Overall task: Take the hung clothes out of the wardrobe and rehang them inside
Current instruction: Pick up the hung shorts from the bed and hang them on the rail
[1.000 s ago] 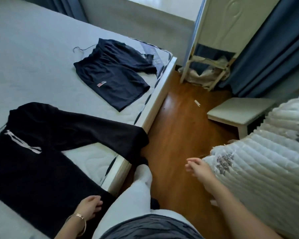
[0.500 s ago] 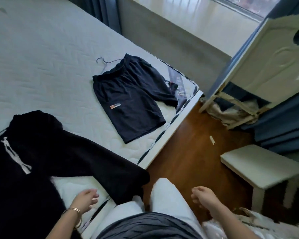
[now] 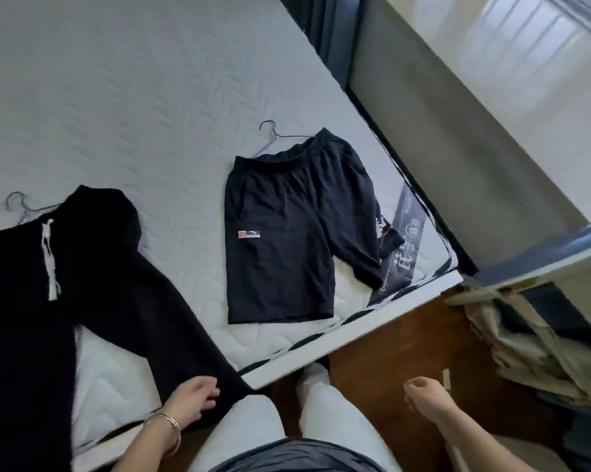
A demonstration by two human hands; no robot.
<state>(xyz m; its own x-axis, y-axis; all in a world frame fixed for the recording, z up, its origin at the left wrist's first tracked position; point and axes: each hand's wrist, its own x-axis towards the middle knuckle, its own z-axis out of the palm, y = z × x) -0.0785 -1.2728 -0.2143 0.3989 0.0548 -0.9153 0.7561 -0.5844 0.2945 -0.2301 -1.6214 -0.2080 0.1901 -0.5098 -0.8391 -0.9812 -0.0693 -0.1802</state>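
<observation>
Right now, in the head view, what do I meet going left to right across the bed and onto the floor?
First the black drawstring trousers → navy shorts → beige cloth heap on the floor.

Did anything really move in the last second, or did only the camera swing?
Mostly the view swung left over the mattress. The right hand drew away from the white quilt, now out of view, and hangs empty over the wooden floor. The left hand stays by a leg of the black trousers. Trousers and dark shorts lie unmoved.
</observation>
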